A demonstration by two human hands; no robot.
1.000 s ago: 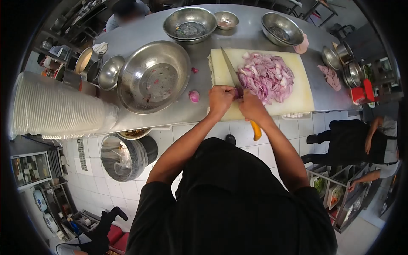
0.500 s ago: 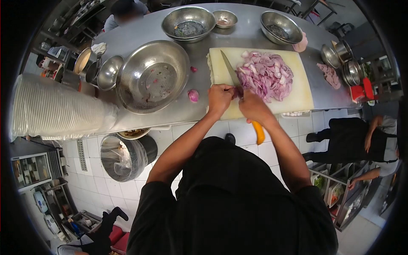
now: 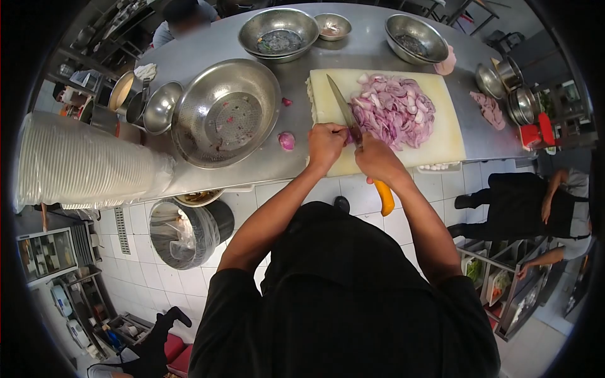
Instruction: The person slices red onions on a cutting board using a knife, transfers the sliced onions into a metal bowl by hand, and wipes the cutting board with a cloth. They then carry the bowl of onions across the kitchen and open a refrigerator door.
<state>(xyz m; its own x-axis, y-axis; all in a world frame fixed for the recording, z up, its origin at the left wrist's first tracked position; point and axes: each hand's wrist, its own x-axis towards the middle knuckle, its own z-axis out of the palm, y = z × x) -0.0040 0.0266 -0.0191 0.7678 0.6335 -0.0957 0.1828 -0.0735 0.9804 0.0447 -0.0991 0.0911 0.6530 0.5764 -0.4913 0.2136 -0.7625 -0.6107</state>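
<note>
On a pale cutting board (image 3: 441, 148), my right hand (image 3: 377, 159) is closed on a knife (image 3: 342, 104); its blade points away and to the left, and its yellow handle sticks out below the hand. My left hand (image 3: 327, 146) pinches a small piece of red onion (image 3: 350, 136) beside the blade. A heap of sliced red onion (image 3: 396, 111) lies right of the knife. Left of the board, an onion piece (image 3: 287, 141) rests on the steel table, with a smaller bit (image 3: 287, 101) behind it.
A large steel bowl (image 3: 227, 113) stands left of the board, near stacked plastic containers (image 3: 82, 160). More bowls (image 3: 278, 34) line the back. A lined bin (image 3: 184, 233) is below the table edge. A co-worker (image 3: 535, 205) stands at the right.
The onion piece between my left fingers looks smaller than a second ago. My right hand and the knife have shifted slightly, the handle swinging a little right and down.
</note>
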